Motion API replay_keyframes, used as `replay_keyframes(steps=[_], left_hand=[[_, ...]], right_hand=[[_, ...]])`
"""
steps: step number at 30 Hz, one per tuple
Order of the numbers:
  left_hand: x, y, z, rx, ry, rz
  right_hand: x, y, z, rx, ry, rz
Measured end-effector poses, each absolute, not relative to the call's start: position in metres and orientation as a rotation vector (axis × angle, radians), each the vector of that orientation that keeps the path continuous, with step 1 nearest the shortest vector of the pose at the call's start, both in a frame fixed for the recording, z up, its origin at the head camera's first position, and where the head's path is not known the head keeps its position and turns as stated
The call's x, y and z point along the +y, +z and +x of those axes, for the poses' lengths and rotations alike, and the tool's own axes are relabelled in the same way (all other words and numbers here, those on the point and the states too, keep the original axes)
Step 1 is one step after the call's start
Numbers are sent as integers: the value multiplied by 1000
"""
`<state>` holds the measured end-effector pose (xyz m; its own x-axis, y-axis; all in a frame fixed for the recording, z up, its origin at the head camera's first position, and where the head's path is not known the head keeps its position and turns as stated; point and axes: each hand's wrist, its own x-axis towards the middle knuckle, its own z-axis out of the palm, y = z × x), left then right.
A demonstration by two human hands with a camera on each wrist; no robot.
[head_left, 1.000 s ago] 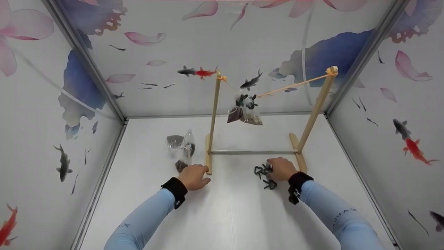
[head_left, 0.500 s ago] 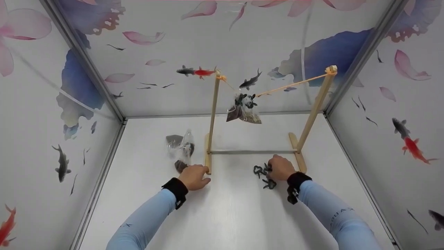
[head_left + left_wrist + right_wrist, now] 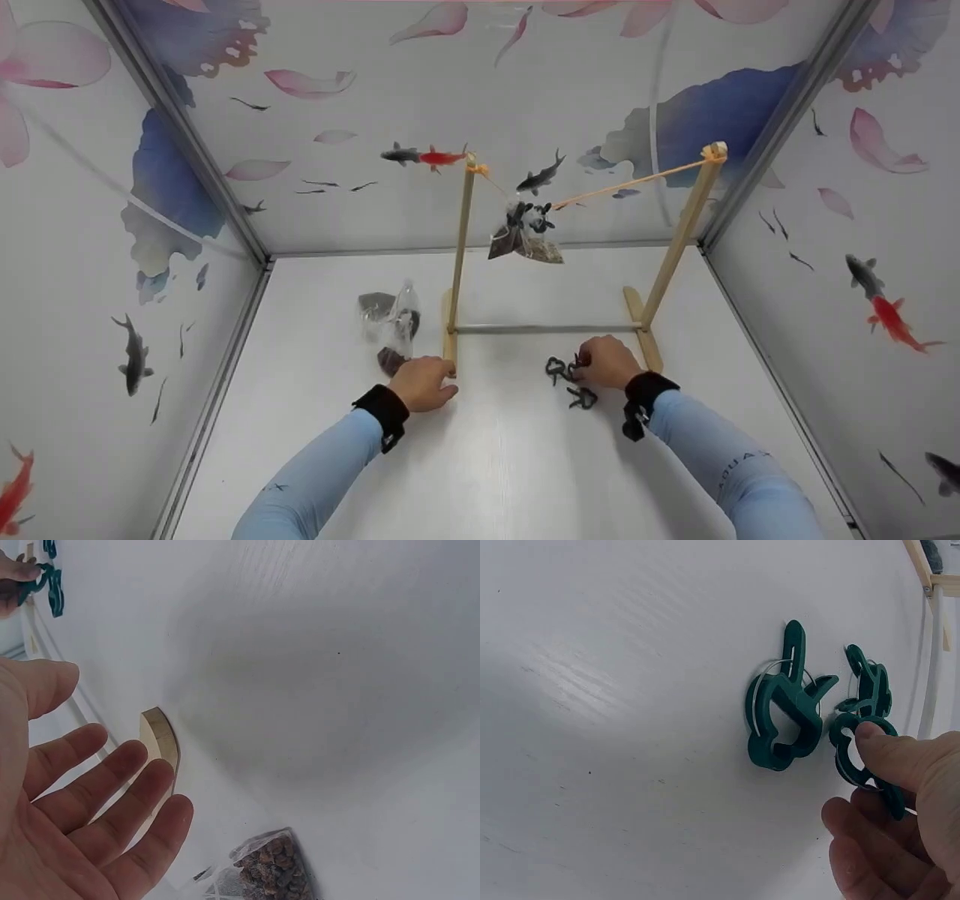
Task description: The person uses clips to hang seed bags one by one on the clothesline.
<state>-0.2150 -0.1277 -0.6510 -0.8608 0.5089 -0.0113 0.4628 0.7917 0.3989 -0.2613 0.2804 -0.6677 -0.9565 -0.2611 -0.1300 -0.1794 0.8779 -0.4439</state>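
I judged the green clip [image 3: 889,796], pinched in my right hand [image 3: 611,362] in front of the wooden stand [image 3: 547,328], light, stiff and springy, best gripped by its handles. My left hand [image 3: 422,384], loosely spread, held nothing. Left of the stand lay clear bags [image 3: 394,326], one holding brown lumps [image 3: 276,870].

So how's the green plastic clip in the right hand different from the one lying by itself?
The right hand pinches the held clip; the loose clip lies untouched on the white table. In the right wrist view, the held clip's handle points down; the loose clip's handles point up. Both are green plastic.
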Motion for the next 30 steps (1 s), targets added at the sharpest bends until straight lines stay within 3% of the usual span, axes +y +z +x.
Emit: replay_keyframes(steps=[11,30], left_hand=[[-120,-651,-217,2864,594,848],[-68,-610,-220,2732,927,859]], right_hand=[[262,-646,-258,2903,-887,-422],[201,-600,-249,2524,-1168,-718]])
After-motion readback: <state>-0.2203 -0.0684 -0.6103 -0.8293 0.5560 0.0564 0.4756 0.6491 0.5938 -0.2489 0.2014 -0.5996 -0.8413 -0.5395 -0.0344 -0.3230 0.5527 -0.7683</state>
